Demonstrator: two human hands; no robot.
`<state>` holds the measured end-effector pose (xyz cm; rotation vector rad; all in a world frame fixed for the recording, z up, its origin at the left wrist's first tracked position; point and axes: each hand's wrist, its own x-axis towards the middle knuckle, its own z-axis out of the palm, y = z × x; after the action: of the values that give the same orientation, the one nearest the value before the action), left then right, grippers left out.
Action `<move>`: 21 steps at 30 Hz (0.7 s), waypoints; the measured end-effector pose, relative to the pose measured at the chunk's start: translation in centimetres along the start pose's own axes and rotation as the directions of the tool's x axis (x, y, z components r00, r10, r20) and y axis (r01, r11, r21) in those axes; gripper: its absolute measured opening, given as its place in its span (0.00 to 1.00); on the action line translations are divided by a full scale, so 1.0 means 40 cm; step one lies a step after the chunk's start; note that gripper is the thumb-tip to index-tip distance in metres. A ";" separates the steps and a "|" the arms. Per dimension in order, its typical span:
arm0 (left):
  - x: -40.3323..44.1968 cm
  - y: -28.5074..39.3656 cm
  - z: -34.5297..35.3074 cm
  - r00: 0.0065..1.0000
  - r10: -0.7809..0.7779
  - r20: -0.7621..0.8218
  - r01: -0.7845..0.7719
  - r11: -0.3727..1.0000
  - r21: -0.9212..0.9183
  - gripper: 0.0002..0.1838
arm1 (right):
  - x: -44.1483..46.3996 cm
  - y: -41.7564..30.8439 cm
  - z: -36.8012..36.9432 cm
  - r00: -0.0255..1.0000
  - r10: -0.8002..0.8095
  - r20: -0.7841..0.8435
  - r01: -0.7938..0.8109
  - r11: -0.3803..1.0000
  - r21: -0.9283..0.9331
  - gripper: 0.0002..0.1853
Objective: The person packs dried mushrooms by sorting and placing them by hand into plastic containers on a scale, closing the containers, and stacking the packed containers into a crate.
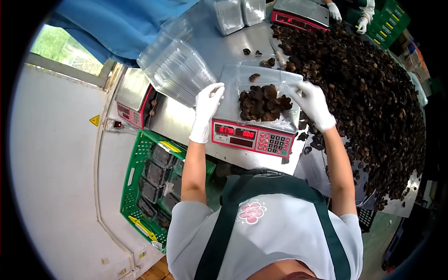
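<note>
An opened clear plastic container [240, 93] rests on the pan of a red digital scale [254, 138], whose left display reads about 0.178. Dark brown, curled mushroom-like pieces [263, 103] lie in it. My gloved left hand [210, 99] is between the container and a stack of clear empty containers [179, 65]; its fingers are bunched, and whatever they may hold is too small to make out. My gloved right hand [310, 103] is at the container's right edge, thumb and fingers apart, with nothing visible between them.
A big heap of dark pieces [368, 107] covers the right side. Filled containers fill a green crate [133, 179] at lower left. More container stacks [228, 16] stand at the back. Another person's gloved hands [363, 24] are near a second scale [301, 18]. A third scale [130, 112] sits left.
</note>
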<state>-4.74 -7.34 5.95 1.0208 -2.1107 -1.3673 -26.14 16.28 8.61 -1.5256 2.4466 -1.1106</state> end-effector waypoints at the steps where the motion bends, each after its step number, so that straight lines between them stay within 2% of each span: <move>1: 0.010 -0.011 -0.006 1.000 -0.009 0.002 0.009 1.000 -0.002 0.15 | 0.069 -0.020 0.022 0.997 -0.025 0.074 0.022 0.999 0.037 0.14; 3: 0.040 -0.028 -0.010 1.000 -0.007 0.013 0.009 0.996 -0.089 0.15 | 0.184 -0.021 0.095 0.970 -0.084 0.228 0.106 0.991 -0.084 0.15; 5: 0.057 -0.019 -0.016 0.999 -0.035 0.010 0.036 0.994 -0.099 0.15 | 0.268 0.016 0.181 0.896 -0.197 0.398 0.274 0.951 -0.146 0.16; 6: 0.068 -0.016 -0.020 1.000 -0.024 0.016 0.025 0.994 -0.110 0.15 | 0.306 0.013 0.217 0.837 -0.152 0.525 0.314 0.920 -0.234 0.18; 9: 0.103 -0.023 -0.024 0.999 -0.034 0.016 0.036 0.990 -0.134 0.15 | 0.346 0.019 0.269 0.788 -0.107 0.606 0.339 0.897 -0.283 0.20; 11: 0.122 -0.041 -0.015 0.999 0.027 0.042 -0.020 0.984 -0.176 0.15 | 0.354 0.035 0.286 0.789 -0.108 0.605 0.358 0.881 -0.310 0.19; 14: 0.136 -0.044 0.008 0.999 0.015 0.050 -0.006 0.986 -0.168 0.14 | 0.339 0.017 0.258 0.810 -0.063 0.583 0.327 0.874 -0.360 0.17; 16: 0.146 -0.043 0.019 0.998 0.015 0.054 -0.006 0.986 -0.164 0.14 | 0.314 0.039 0.222 0.901 -0.170 0.399 0.261 0.947 -0.186 0.15; 17: 0.151 -0.043 0.023 0.998 0.014 0.063 -0.003 0.987 -0.163 0.15 | 0.295 0.053 0.202 0.937 -0.155 0.313 0.207 0.968 -0.142 0.13; 18: 0.154 -0.045 0.026 0.997 0.013 0.071 -0.001 0.987 -0.161 0.15 | 0.264 0.039 0.146 0.955 -0.039 0.294 0.060 0.996 -0.062 0.12; 19: 0.154 -0.046 0.025 0.997 0.011 0.073 0.001 0.987 -0.164 0.15 | 0.222 0.027 0.081 0.968 0.000 0.249 -0.016 0.998 0.064 0.12; 20: 0.155 -0.047 0.022 0.997 -0.001 0.082 0.014 0.988 -0.156 0.16 | 0.168 0.039 0.029 0.981 0.071 0.179 -0.075 0.997 0.013 0.12; 21: 0.157 -0.050 0.018 0.996 -0.014 0.090 0.027 0.989 -0.147 0.16 | 0.099 0.059 -0.025 0.971 0.197 0.138 -0.206 0.977 0.050 0.12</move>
<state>-8.56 -12.23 3.59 0.9399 -2.0308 -1.5805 -30.37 14.24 9.20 -1.2559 2.3885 -1.0066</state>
